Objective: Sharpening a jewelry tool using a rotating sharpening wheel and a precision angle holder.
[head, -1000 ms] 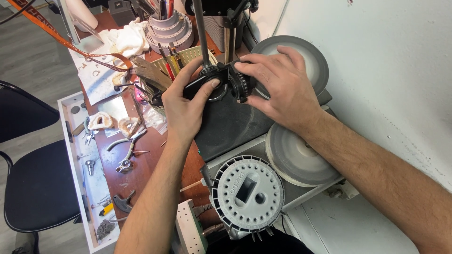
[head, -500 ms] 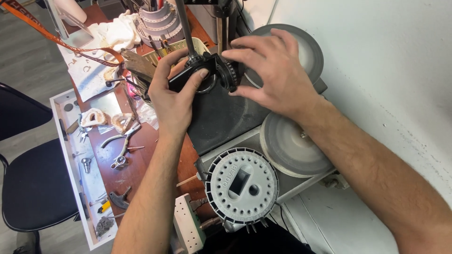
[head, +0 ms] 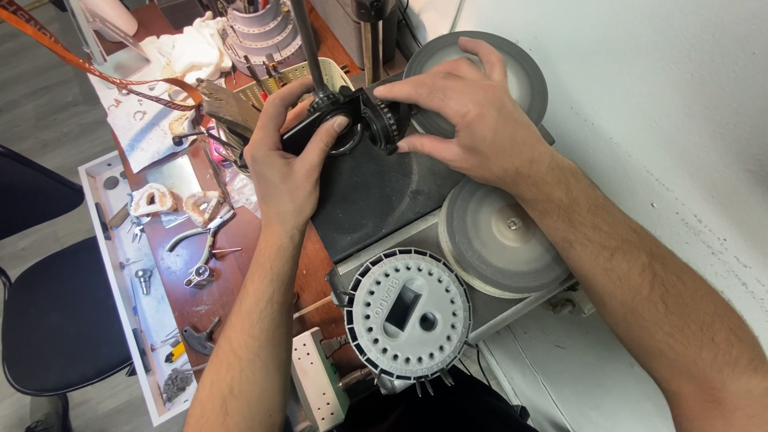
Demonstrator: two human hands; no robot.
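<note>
My left hand [head: 286,164] grips a black bracket [head: 332,128] clamped around an upright metal rod [head: 308,44], with the thumb lying across its ring. My right hand [head: 472,112] pinches a black ridged knob [head: 386,122] on the bracket's right side. Both sit above a dark flat platform [head: 384,196] of a bench machine. Two grey discs flank my right hand, one behind [head: 524,76] and one lower [head: 500,240].
A white round perforated holder [head: 408,316] lies in front. On the left, the wooden bench [head: 216,288] carries pliers [head: 200,236], plaster dental casts [head: 152,198] and small tools on a white tray [head: 100,216]. A white power strip [head: 314,388] and a dark chair [head: 56,312] stand nearby.
The view has shifted slightly, so hands and bracket sit a little higher in frame. Both hands keep the same hold on the bracket and knob.
</note>
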